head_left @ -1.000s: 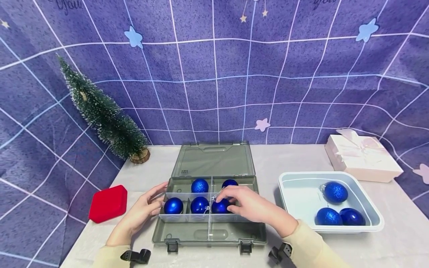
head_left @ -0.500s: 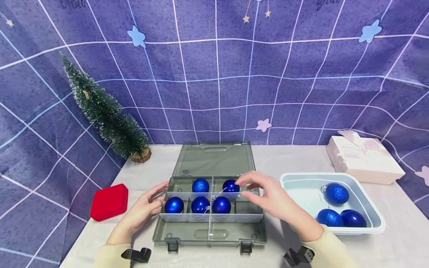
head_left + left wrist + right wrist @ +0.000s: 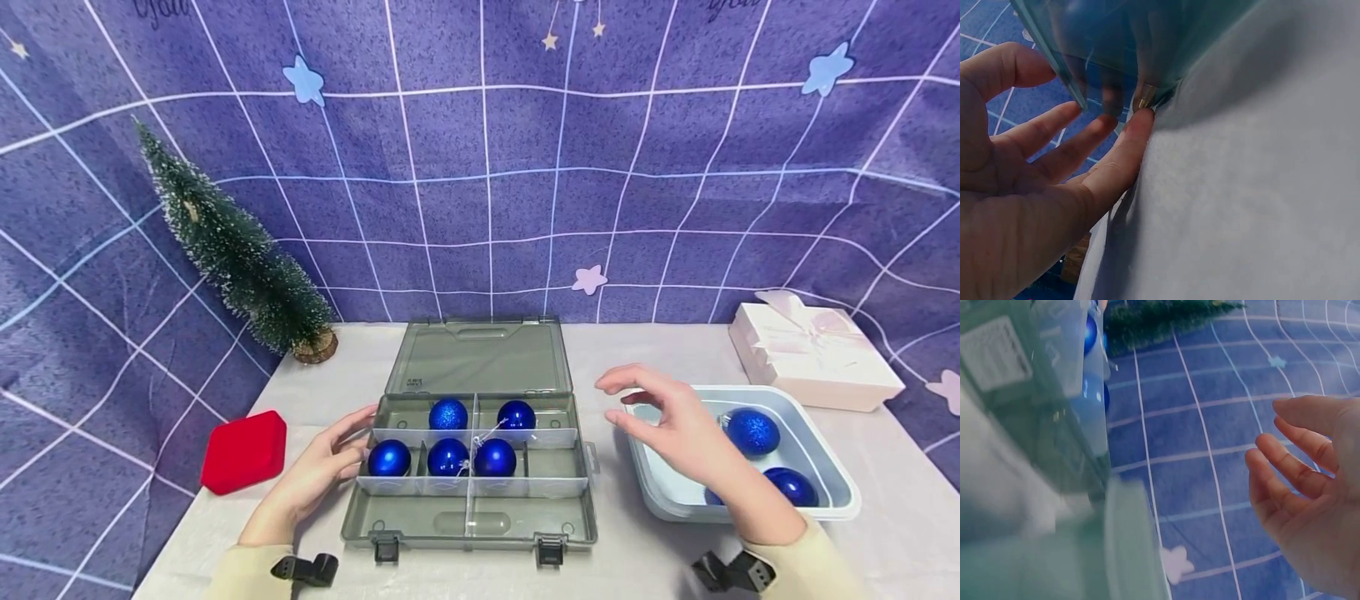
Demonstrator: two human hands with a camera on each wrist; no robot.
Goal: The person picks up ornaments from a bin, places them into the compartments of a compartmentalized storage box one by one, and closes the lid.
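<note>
A grey translucent divider box (image 3: 531,506) lies with its lid (image 3: 480,358) folded back. Its compartments hold several blue Christmas balls: a glittery one (image 3: 448,415) and a glossy one (image 3: 517,414) at the back, and others such as this ball (image 3: 495,458) in the middle row. My left hand (image 3: 318,475) touches the box's left side with its fingertips, also seen in the left wrist view. My right hand (image 3: 675,421) hovers over the left side of a white tub (image 3: 817,433), fingers spread and holding nothing. Blue balls, among them a glittery one (image 3: 752,432), lie in the tub, partly hidden by my forearm.
A red case (image 3: 244,452) sits left of my left hand. Behind it stands a small artificial Christmas tree (image 3: 232,258) on a wooden base. A white gift box (image 3: 817,354) with a ribbon is at the back right, before a purple cloth backdrop (image 3: 480,167).
My right hand has let go of the ball in the middle row and moved right, from the divider box to over the tub. My left hand has stayed at the box's side.
</note>
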